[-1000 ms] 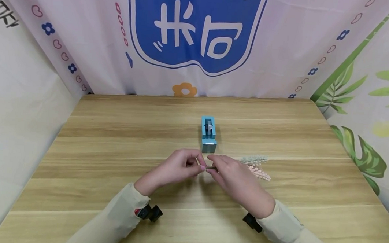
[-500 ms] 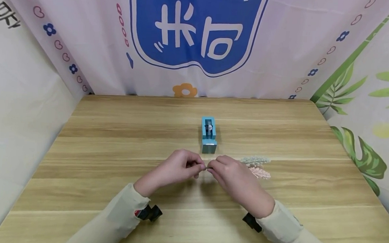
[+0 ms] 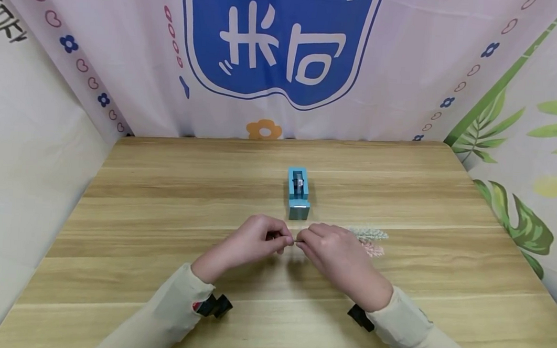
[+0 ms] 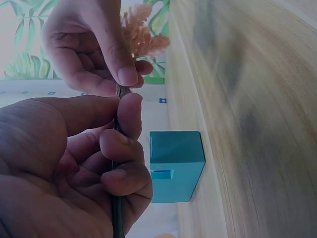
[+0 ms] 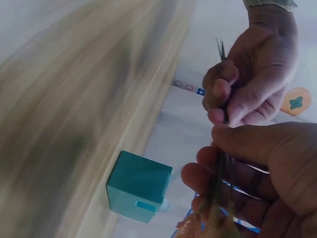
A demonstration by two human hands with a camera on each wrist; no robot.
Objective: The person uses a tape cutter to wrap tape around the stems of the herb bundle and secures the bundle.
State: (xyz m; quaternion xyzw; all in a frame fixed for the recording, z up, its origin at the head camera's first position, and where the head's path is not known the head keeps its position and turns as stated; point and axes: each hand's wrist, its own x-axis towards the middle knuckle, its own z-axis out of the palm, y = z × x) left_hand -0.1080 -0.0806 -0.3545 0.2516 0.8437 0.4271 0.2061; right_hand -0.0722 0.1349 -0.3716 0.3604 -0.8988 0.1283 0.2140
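Side by side, a pale green flower sprig (image 3: 371,234) and a pink flower sprig (image 3: 373,248) stick out to the right from behind my right hand (image 3: 338,253). Their thin dark stems (image 4: 117,215) run across both palms in the wrist views. My left hand (image 3: 261,239) grips the stems toward their lower ends, fingers curled round them. Thumb and fingers of the right hand pinch the same stems nearer the flower heads. The fingertips of both hands almost meet. In the head view the hands hide most of the stem length.
A blue tape dispenser (image 3: 298,193) with a roll in it stands on the wooden table (image 3: 173,189) just beyond the hands. Behind the table's far edge hangs a printed cloth (image 3: 397,70).
The right hand's raised, spread fingers have come down onto the stems. The flower heads have shifted and turned slightly. The left hand stays almost where it was.
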